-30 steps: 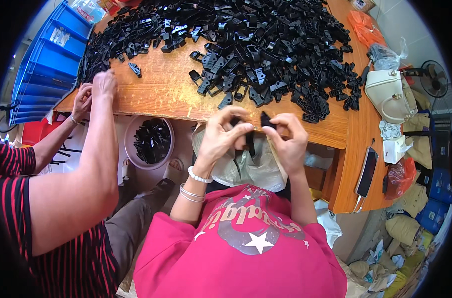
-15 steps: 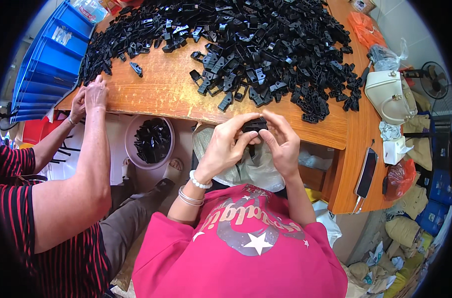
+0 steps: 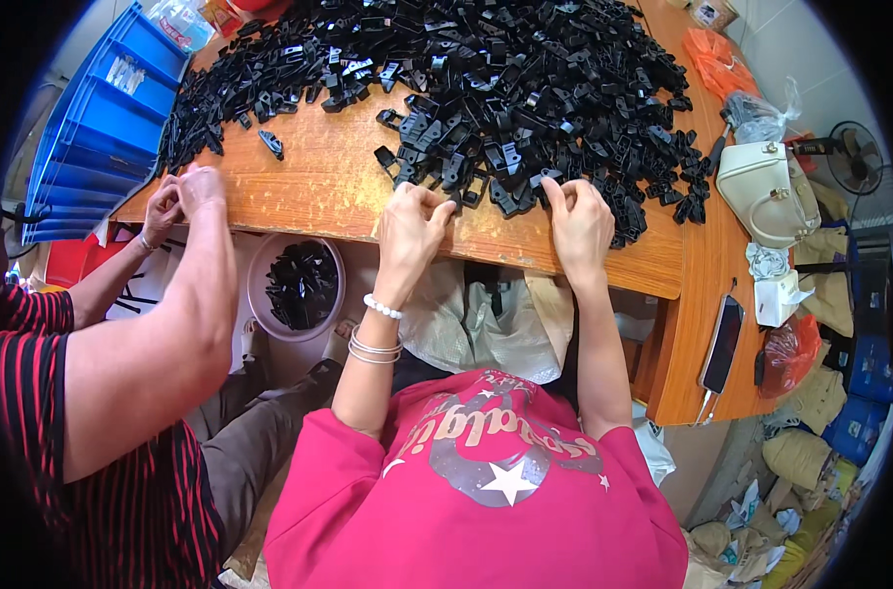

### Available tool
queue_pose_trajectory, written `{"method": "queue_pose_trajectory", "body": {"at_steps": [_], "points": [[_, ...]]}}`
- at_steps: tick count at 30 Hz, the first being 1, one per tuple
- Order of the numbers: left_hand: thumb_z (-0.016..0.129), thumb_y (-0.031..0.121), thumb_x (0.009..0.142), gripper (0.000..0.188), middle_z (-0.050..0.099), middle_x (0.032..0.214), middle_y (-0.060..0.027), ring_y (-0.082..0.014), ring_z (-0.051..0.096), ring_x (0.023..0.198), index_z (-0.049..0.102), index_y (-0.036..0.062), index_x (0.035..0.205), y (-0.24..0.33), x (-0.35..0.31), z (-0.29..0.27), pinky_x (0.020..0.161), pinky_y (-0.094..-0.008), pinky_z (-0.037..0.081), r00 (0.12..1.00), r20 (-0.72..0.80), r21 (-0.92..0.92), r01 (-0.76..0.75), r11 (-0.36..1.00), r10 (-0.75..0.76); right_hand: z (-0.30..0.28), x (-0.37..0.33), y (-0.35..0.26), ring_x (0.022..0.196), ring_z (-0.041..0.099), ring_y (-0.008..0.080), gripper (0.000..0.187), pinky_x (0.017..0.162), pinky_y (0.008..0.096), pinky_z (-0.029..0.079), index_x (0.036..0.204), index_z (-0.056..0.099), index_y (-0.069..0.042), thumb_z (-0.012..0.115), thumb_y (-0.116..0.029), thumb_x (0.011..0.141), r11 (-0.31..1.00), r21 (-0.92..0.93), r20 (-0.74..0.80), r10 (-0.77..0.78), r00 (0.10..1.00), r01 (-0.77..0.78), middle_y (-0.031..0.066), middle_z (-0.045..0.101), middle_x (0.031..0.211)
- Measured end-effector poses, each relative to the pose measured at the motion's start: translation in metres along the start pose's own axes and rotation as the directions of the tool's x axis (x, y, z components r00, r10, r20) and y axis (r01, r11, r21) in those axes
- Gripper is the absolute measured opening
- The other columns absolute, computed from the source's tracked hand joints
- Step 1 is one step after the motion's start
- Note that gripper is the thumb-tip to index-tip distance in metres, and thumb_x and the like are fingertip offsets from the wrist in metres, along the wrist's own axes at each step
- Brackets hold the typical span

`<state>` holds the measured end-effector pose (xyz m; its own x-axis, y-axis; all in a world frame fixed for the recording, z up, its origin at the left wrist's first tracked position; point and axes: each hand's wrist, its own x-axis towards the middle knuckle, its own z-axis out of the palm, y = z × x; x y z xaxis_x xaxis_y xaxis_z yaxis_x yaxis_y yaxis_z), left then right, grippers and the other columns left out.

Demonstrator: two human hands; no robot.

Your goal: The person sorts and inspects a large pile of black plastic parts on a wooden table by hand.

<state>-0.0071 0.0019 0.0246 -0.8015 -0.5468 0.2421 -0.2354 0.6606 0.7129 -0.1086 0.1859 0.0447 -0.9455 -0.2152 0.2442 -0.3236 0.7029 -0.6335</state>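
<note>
Black parts (image 3: pixel 574 88) crowd the bench (image 3: pixel 319 177) just beyond the right hand (image 3: pixel 580 231), the nearer one — its thumb at the heap's edge, the part's long axis unclear; the left hand (image 3: pixel 410 236) bunches its fingertips beside others; whether either grip pinches anything I cannot tell; half a second ago they met — now they're apart.

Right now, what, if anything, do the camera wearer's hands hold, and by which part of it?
The left hand and right hand are at the near edge of the black pieces; whether either grip holds one, and where, cannot be told.
</note>
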Motion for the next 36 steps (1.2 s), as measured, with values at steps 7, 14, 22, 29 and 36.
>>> {"method": "queue_pose_trajectory", "body": {"at_steps": [7, 14, 22, 29, 36], "points": [[0.071, 0.016, 0.074, 0.020, 0.057, 0.074, -0.0143, -0.0300, 0.058, 0.069, 0.060, -0.0005, 0.072, 0.016, -0.012, -0.004, 0.064, -0.0390, 0.045, 0.987, 0.152, -0.080, 0.066, 0.995, -0.053, 0.020, 0.005, 0.004, 0.073, 0.055, 0.0264, 0.022, 0.069, 0.0365, 0.046, 0.081, 0.060, -0.001, 0.070, -0.019, 0.078, 0.994, 0.102, -0.067, 0.038, 0.997, -0.031, 0.0106, 0.055, 0.079], [0.069, 0.010, 0.085, 0.022, 0.056, 0.063, -0.0004, -0.0051, 0.051, 0.047, 0.048, 0.0035, 0.087, 0.028, -0.022, -0.003, 0.043, -0.0181, 0.040, 0.906, 0.399, -0.733, 0.409, 0.544, -0.143, 0.018, -0.011, 0.008, 0.086, 0.057, 0.0243, 0.018, 0.081, 0.0359, 0.042, 0.087, 0.059, -0.003, 0.070, -0.005, 0.074, 0.971, 0.145, -0.256, -0.150, 0.955, 0.191, 0.0081, 0.061, 0.089], [0.060, 0.002, 0.089, 0.033, 0.062, 0.079, -0.0111, -0.0185, 0.065, 0.062, 0.045, -0.0055, 0.118, 0.035, -0.031, -0.002, 0.061, -0.0267, 0.058, 0.856, 0.517, -0.803, 0.485, 0.346, 0.003, -0.005, -0.049, -0.023, 0.083, 0.061, 0.0254, 0.018, 0.074, 0.0327, 0.049, 0.091, 0.064, 0.001, 0.068, 0.003, 0.074, 0.768, 0.578, -0.019, -0.323, 0.946, 0.274, 0.0132, 0.063, 0.091], [0.055, 0.004, 0.092, 0.023, 0.065, 0.082, -0.0128, -0.0184, 0.068, 0.069, 0.050, -0.0074, 0.111, 0.050, -0.030, -0.016, 0.059, -0.0260, 0.057, 0.817, 0.576, -0.736, 0.512, 0.444, 0.013, -0.004, -0.050, -0.025, 0.085, 0.061, 0.0271, 0.019, 0.075, 0.0341, 0.049, 0.090, 0.066, 0.001, 0.068, 0.006, 0.072, 0.733, 0.517, -0.167, -0.421, 0.891, 0.443, 0.0133, 0.064, 0.090], [0.056, 0.001, 0.090, 0.024, 0.065, 0.077, -0.0109, -0.0143, 0.067, 0.069, 0.051, -0.0037, 0.113, 0.053, -0.043, -0.017, 0.061, -0.0243, 0.052, 0.926, 0.349, -0.625, 0.113, 0.772, 0.147, -0.002, -0.067, -0.018, 0.095, 0.060, 0.0176, 0.025, 0.081, 0.0276, 0.049, 0.109, 0.060, 0.004, 0.060, 0.000, 0.085, 0.570, 0.813, 0.203, -0.092, 0.975, -0.116, 0.0122, 0.058, 0.109]]}}
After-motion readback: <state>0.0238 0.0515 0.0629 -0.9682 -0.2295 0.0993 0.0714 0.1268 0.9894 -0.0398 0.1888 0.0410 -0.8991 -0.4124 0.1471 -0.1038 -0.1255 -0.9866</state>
